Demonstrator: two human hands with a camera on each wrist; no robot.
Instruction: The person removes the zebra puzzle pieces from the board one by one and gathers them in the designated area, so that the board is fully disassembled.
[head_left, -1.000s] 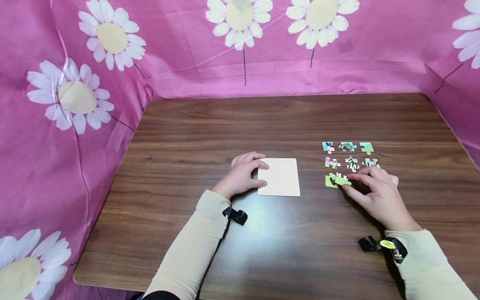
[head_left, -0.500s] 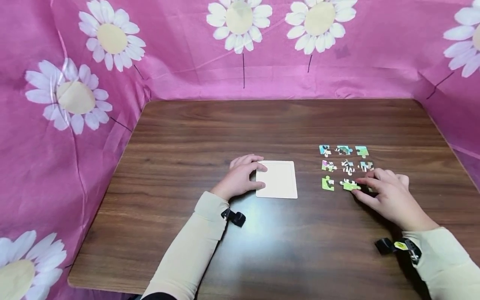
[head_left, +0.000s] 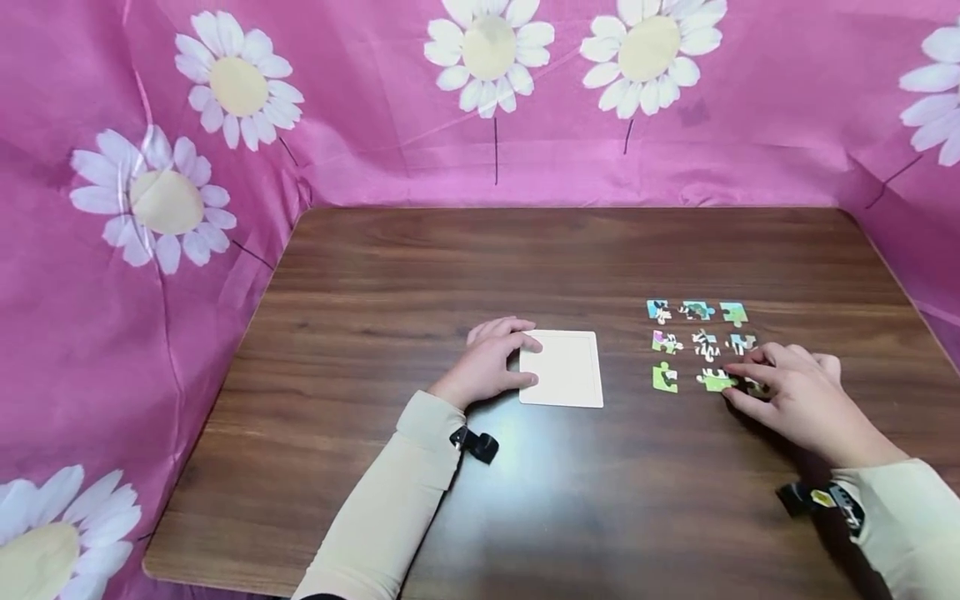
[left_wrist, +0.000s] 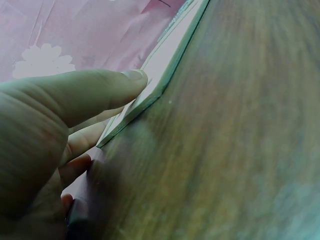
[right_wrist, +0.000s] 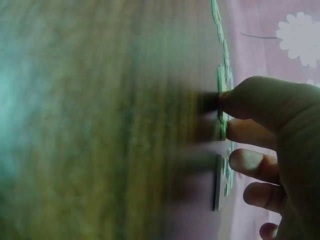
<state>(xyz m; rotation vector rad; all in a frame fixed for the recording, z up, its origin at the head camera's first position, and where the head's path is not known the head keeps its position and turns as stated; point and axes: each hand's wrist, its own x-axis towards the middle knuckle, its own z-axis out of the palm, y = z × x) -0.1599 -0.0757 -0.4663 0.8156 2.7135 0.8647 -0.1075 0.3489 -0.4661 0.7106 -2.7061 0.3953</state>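
Observation:
My left hand (head_left: 491, 364) rests at the left edge of a square, cream-coloured puzzle board (head_left: 562, 371), thumb and forefinger lying on its surface. In the left wrist view the thumb (left_wrist: 105, 92) presses on the board's rim (left_wrist: 165, 55). My right hand (head_left: 802, 400) pinches a green-and-white jigsaw piece (head_left: 716, 382) between thumb and forefinger, down at table level. Another piece (head_left: 753, 387) shows partly beneath its fingers. Seen from the right wrist, the thumb (right_wrist: 265, 102) touches the green edge of the piece (right_wrist: 221, 100).
Behind the right hand, several jigsaw pieces (head_left: 697, 311) lie face up in rows. One green piece (head_left: 664, 377) sits left of the pinched one. The brown wooden table (head_left: 420, 258) is backed by a pink flowered cloth (head_left: 375, 100).
My right hand has shifted rightward with the green piece, which overlapped the bottom-left piece and now lies apart from it. The left hand stays on the board; the head view has moved slightly.

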